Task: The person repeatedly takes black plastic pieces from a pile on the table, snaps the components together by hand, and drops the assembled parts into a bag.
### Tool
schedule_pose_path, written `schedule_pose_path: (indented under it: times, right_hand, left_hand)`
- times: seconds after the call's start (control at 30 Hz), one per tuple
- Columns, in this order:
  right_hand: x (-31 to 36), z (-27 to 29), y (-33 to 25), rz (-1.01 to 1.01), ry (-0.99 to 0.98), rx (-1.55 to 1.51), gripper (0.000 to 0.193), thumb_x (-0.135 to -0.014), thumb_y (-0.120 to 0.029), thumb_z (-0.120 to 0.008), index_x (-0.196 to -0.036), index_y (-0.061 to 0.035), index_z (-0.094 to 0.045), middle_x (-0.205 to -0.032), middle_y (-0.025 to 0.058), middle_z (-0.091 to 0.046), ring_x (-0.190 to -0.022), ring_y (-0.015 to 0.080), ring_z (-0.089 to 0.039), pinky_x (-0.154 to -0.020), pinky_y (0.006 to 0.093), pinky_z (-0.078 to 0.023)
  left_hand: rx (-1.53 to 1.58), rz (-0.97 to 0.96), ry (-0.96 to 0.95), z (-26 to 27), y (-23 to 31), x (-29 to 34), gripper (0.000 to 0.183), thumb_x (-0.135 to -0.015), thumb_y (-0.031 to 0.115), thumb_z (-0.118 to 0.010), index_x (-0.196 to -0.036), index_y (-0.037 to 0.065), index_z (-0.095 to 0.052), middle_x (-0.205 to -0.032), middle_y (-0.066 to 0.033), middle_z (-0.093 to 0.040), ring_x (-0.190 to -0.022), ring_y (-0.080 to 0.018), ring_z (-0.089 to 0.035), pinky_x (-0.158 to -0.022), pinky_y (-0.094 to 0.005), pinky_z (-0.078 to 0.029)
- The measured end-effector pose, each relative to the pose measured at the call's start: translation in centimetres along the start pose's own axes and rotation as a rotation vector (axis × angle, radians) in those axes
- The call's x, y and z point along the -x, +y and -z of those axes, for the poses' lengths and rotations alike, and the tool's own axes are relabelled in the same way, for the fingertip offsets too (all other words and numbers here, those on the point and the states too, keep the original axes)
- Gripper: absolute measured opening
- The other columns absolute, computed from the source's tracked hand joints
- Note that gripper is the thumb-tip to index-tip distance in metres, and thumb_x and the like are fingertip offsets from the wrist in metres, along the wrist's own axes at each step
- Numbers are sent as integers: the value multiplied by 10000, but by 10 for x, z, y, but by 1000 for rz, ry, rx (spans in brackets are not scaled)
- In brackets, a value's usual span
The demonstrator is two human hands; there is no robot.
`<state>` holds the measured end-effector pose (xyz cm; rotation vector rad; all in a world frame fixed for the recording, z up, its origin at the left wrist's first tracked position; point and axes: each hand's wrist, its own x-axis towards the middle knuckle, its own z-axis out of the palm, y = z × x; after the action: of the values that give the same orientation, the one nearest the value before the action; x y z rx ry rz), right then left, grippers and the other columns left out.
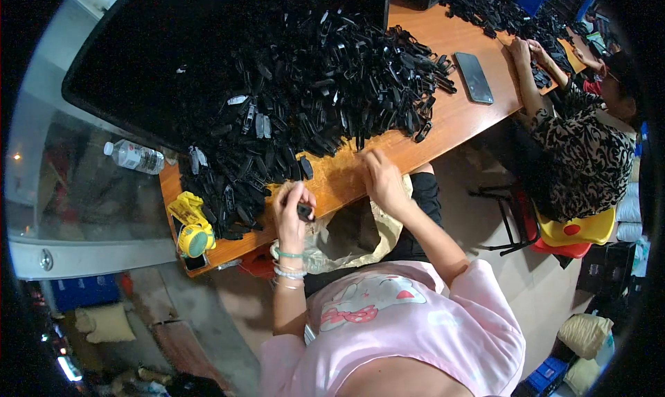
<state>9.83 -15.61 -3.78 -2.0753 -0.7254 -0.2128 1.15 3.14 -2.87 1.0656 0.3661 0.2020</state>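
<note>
My left hand point(289, 224), with beaded bracelets at the wrist, is closed around a small black plastic part point(304, 211) just over the table's front edge. To its right, my right hand point(386, 184) has its fingers drawn together near the front of the pile; whatever is in them, if anything, is too small to make out. Beyond both hands spreads a big heap of small black plastic parts point(353, 85), a few with pale, shiny faces. Below the hands, an open beige sack point(389, 232) rests at my lap.
On the wooden table point(443, 130) lies a dark phone point(474, 77). A yellow object with a round green face point(197, 239) sits at the left corner, near a clear plastic bottle point(135, 156). At right, a person point(582, 148) handles similar parts, seated on a yellow stool point(596, 225).
</note>
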Motion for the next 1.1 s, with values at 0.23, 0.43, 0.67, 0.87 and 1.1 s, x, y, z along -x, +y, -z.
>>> schedule_pose_path:
  times: [0.23, 0.43, 0.67, 0.87, 1.1]
  right_hand:
    - [-26, -14, 16, -139, 60, 398, 155, -810, -150, -610, -900, -24, -596, -846, 145, -513, -738, 340, -561, -620, 415, -459]
    - [-27, -8, -3, -109, 175, 339, 243, -803, -86, -583, -1045, -85, -604, -882, 114, -501, -731, 323, -566, -580, 404, -463]
    - [-26, -13, 23, 95, 91, 453, 270, -751, -63, -582, -1020, -82, -594, -899, 120, -492, -788, 298, -534, -635, 387, -452]
    - [-12, 1, 13, 246, 111, 426, 219, -690, -75, -668, -868, -30, -548, -947, 132, -538, -803, 320, -516, -729, 392, -410]
    - [14, 23, -20, 30, -195, -463, 185, -843, -80, -600, -999, 15, -568, -895, 172, -598, -851, 322, -596, -731, 378, -474]
  left_hand:
    - [-1585, -378, 235, -33, 10, -34, 223, -818, 211, -625, -830, -5, -572, -759, -210, -628, -704, -387, -610, -621, -477, -464]
    - [-1636, -373, 147, -30, 8, -28, 198, -813, 195, -620, -798, 4, -572, -786, -193, -618, -707, -377, -606, -609, -465, -465]
    - [-1145, -679, 111, -25, -19, -6, 159, -796, 131, -657, -806, 5, -560, -805, -146, -568, -693, -348, -569, -607, -407, -442]
    - [-936, -514, 104, -32, -26, 7, 258, -800, 97, -666, -999, -24, -557, -750, -114, -603, -586, -249, -564, -567, -353, -445]
    - [-582, -194, -73, -39, -6, 30, 207, -802, 47, -661, -971, -63, -615, -778, -39, -575, -514, -68, -482, -428, -223, -388]
